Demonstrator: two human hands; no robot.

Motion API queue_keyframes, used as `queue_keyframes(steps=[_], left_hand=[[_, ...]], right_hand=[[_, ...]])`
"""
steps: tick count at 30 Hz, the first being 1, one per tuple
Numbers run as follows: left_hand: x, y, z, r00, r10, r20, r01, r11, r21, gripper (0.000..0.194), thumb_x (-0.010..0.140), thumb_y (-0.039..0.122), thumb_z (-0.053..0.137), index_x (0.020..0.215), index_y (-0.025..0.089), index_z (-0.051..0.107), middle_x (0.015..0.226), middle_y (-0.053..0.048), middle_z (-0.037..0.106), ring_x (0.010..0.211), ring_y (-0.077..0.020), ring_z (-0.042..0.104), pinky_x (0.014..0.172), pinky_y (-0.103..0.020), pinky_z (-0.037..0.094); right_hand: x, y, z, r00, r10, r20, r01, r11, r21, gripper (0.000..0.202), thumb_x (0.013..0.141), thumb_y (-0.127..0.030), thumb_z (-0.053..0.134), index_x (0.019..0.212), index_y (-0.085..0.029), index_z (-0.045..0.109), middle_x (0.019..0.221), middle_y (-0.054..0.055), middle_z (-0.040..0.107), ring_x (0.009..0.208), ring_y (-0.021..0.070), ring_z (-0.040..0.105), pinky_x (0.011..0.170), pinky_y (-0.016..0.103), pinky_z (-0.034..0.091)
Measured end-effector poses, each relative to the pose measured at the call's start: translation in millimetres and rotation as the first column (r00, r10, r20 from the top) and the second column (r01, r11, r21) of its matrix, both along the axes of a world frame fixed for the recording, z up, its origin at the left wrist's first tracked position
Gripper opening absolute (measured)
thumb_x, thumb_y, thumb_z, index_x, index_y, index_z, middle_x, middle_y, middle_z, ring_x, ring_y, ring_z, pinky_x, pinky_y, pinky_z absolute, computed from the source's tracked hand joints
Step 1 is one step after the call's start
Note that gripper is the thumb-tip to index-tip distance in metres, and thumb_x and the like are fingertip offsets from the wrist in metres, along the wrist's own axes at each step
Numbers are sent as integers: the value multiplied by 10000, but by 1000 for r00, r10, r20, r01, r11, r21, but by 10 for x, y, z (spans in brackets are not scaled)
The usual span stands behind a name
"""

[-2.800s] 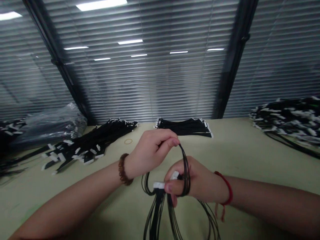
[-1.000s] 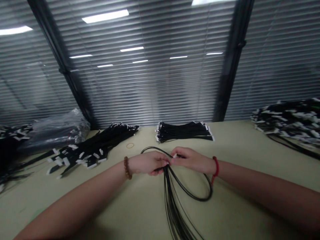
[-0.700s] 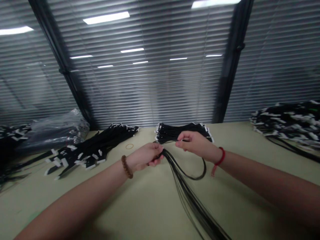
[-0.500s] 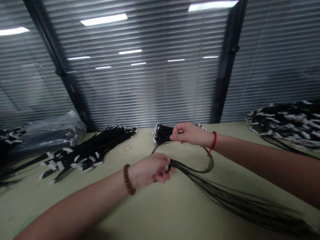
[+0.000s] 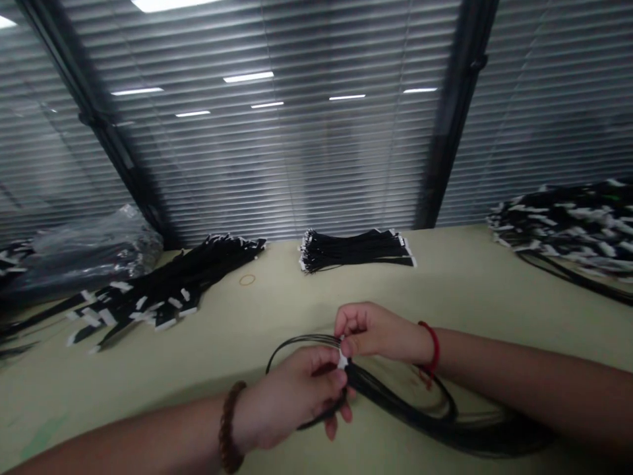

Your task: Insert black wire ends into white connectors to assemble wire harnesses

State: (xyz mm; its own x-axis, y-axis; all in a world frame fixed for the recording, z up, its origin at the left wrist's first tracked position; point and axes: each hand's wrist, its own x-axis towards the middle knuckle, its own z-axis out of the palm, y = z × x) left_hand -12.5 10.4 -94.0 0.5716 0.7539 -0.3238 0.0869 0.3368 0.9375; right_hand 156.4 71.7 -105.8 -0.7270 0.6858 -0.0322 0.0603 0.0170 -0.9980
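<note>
At the far left of the pale tabletop (image 5: 459, 284) I see a clear plastic package (image 5: 93, 247) with dark contents, black cables with white ends partly showing beside it. Just right of it, a loose heap of black cables (image 5: 168, 277) lies slantwise, white connectors scattered at its near end. A thin tan ring (image 5: 246, 280) lies flat near that heap.

Then comes the left hand (image 5: 291, 392), a brown beaded bracelet (image 5: 231, 425) at its wrist. Its thumb and forefinger pinch a small white connector (image 5: 343, 360), at the front middle of the table, between the two hands; the other fingers curl underneath. A loop of black wires arcs out over the back of this hand. Beyond, near the blinds (image 5: 297, 145), a neat stack of black cables (image 5: 356, 251) lies crosswise.

The right hand (image 5: 383, 333) has its thumb and forefinger closed at the connector's upper end, the other fingers folded in. A red cord (image 5: 435, 348) circles its wrist. From the connector the black wire bundle (image 5: 420, 417) sags rightward under the forearm, its far end too dark to make out. At the far right sits a big pile of black cables (image 5: 568, 231) with white ends.
</note>
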Motion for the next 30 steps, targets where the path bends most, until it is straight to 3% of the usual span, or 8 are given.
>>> queue_keyframes(steps=[8, 17, 22, 26, 27, 28, 29, 30], left_hand=[[7, 6, -84, 979, 152, 140, -141, 986, -85, 377, 586, 352, 772, 772, 108, 552, 654, -7, 585, 575, -111, 586, 600, -250, 460], [23, -8, -24, 957, 194, 216, -170, 977, -127, 363, 616, 364, 787, 775, 83, 619, 711, -38, 607, 609, -107, 584, 627, -237, 463], [24, -25, -54, 973, 216, 78, -217, 976, 3, 419, 643, 475, 748, 738, 87, 621, 610, 4, 550, 490, -51, 474, 493, -184, 368], [-23, -28, -43, 968, 235, 86, -244, 960, 133, 474, 696, 468, 706, 1007, 122, 618, 603, 34, 509, 460, -43, 416, 451, -177, 320], [-39, -27, -38, 957, 264, 124, -280, 949, 144, 535, 703, 449, 708, 1133, 162, 571, 636, 39, 508, 478, -45, 425, 463, -174, 335], [-53, -25, -33, 943, 291, 161, -316, 936, 154, 597, 711, 428, 709, 1230, 211, 510, 670, 44, 505, 494, -44, 431, 473, -169, 349], [-66, -24, -29, 931, 310, 191, -342, 925, 164, 631, 722, 412, 705, 1283, 254, 463, 705, 44, 503, 511, -43, 435, 481, -164, 358], [-75, -23, -26, 921, 326, 213, -364, 915, 174, 623, 731, 403, 699, 1292, 277, 457, 732, 41, 501, 530, -42, 440, 488, -158, 365]], right_hand=[[24, -99, -14, 998, -61, -19, 62, 995, 83, 488, 589, -449, 772, 752, -136, 435, 545, -71, 483, 468, 30, 389, 419, 159, 260], [14, -136, 2, 998, -60, 27, 54, 980, 191, 527, 651, -607, 658, 749, -159, 398, 528, -72, 435, 440, 38, 342, 404, 168, 247], [23, -194, 69, 989, -103, 102, 60, 933, 356, 516, 670, -619, 637, 744, -153, 427, 615, -29, 473, 541, 72, 412, 484, 199, 302], [108, -300, 492, 959, -206, 195, 61, 821, 568, 323, 755, -451, 648, 802, -142, 564, 731, 13, 516, 655, 103, 427, 588, 236, 309], [152, -337, 636, 938, -281, 203, 90, 764, 639, 292, 756, -406, 659, 883, -154, 580, 812, 26, 529, 721, 118, 444, 633, 247, 317], [209, -379, 776, 886, -397, 238, 71, 625, 778, 265, 783, -409, 623, 878, -166, 574, 794, 19, 533, 690, 114, 444, 613, 248, 314], [279, -428, 899, 833, -467, 297, 4, 542, 840, 201, 826, -366, 568, 783, -170, 553, 722, 10, 530, 635, 107, 433, 575, 253, 298], [362, -482, 996, 798, -478, 367, -91, 507, 857, 209, 851, -315, 521, 696, -175, 527, 650, 0, 519, 573, 97, 417, 537, 259, 276]])
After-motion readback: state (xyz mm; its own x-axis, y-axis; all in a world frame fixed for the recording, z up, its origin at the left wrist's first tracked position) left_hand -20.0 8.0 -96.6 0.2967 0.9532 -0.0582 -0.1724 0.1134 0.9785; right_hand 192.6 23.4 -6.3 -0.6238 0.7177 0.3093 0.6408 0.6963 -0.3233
